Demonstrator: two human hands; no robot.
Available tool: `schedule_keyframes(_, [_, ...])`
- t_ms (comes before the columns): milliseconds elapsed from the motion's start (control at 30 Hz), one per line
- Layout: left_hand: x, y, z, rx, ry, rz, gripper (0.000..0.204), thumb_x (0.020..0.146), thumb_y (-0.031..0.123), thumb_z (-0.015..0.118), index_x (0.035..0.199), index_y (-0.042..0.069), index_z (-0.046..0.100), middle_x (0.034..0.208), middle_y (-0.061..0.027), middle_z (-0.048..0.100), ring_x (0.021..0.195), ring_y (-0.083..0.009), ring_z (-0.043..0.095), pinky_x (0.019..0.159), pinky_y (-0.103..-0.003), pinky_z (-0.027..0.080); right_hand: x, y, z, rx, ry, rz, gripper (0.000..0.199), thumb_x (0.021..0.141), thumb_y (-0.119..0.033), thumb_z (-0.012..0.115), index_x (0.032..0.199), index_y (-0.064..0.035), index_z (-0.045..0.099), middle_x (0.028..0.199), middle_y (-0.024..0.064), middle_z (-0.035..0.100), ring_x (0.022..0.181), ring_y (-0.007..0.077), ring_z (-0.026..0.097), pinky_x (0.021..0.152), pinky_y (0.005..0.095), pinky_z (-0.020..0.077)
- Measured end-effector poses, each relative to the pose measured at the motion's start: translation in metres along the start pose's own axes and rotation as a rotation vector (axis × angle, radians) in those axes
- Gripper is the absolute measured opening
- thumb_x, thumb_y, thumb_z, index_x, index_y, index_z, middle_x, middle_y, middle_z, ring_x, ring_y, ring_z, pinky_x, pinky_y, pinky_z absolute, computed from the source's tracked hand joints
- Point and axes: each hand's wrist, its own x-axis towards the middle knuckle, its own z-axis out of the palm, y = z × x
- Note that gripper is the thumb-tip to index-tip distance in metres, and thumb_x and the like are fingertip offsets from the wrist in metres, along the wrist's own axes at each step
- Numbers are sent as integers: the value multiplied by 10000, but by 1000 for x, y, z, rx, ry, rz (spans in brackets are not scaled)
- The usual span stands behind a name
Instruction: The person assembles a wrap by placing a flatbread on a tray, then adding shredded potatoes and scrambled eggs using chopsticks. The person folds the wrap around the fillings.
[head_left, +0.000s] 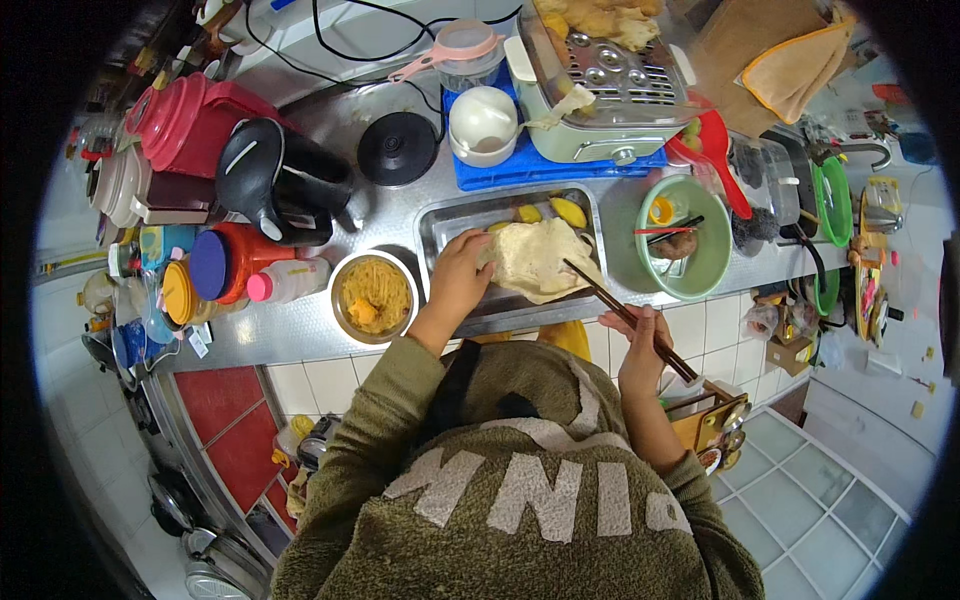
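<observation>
A pale, thin sheet of dough or tofu skin (pixel 540 258) lies spread over a shallow metal tray (pixel 432 226) at the counter's front. Its left edge is gripped by the fingers of my left hand (pixel 460 278). From the right, my right hand (pixel 642 348) is closed round a pair of dark brown chopsticks (pixel 625 315), whose tips touch the sheet's right part. Yellow rolled pieces (pixel 568 211) show at the tray's far side, partly covered by the sheet. Left of the tray stands a bowl of yellowish shredded filling (pixel 374 297).
A green basin (pixel 655 215) with utensils stands right of the tray. Behind are a pale green electric cooker (pixel 590 135), a white bowl (pixel 483 125) and a black lid (pixel 397 148). A black kettle (pixel 275 180) and a pink-capped bottle (pixel 290 281) stand left.
</observation>
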Motion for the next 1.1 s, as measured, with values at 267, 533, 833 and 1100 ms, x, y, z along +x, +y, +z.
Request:
schedule_keyframes(267, [17, -16, 17, -97, -140, -336, 273, 867, 136, 705, 1091, 21, 601, 877, -98, 687, 808, -208, 664, 736, -317, 513, -12, 5, -17, 365, 165, 98, 322, 1032, -262, 492, 996, 47, 574, 914, 186, 663, 780, 303, 697, 759, 442, 609])
schedule_keyframes(533, [-19, 3, -29, -416, 27, -354, 175, 889, 90, 679, 1020, -12, 625, 852, -44, 650, 780, -126, 608, 728, -254, 494, -10, -27, -22, 368, 111, 15, 331, 1035, -272, 469, 999, 39, 575, 902, 188, 673, 795, 306, 693, 815, 442, 575])
schedule_keyframes(833, [-19, 35, 15, 203, -226, 244, 602, 862, 114, 649, 1413, -10, 440, 1495, -150, 419, 1370, -330, 395, 1130, -438, 322, 32, 36, -6, 171, 95, 46, 369, 1032, -285, 510, 986, 76, 565, 881, 173, 651, 744, 272, 702, 736, 375, 587])
schedule_keyframes(1100, [-27, 17, 38, 529, -290, 343, 634, 984, 441, 490, 1455, 24, 411, 1556, -102, 350, 1444, -256, 296, 1189, -454, 201, 20, 25, -13, -38, 59, 29, 402, 1050, -299, 470, 999, 85, 579, 864, 181, 682, 748, 242, 705, 757, 317, 561])
